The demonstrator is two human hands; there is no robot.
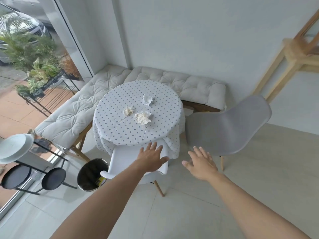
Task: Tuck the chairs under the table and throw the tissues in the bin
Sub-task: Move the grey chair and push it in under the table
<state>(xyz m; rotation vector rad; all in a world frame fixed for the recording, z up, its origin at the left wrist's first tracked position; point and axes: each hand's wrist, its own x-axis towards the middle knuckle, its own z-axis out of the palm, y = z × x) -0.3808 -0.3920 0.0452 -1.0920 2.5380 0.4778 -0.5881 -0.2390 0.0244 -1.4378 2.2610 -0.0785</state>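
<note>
From the head view: left hand (152, 156) spread flat, fingers apart, over the white chair (124, 163) back, gripping nothing; contact hard to tell. White chair partly under the table (120, 128), seat hidden by the cloth. Right hand (201, 163) open too, empty, hovering near the grey chair (226, 128), which stands well clear of the table. Three tissues (143, 117) lying on the tabletop; bin (92, 175) just left of the white chair. Chair-tucking step in hand, likely; next, pushing the white chair fully in, then turning and sliding in the grey one.

3 tissues (142, 117) on table (120, 128); bin (92, 175) front-left; 2 chairs (227, 125) front and right.
</note>
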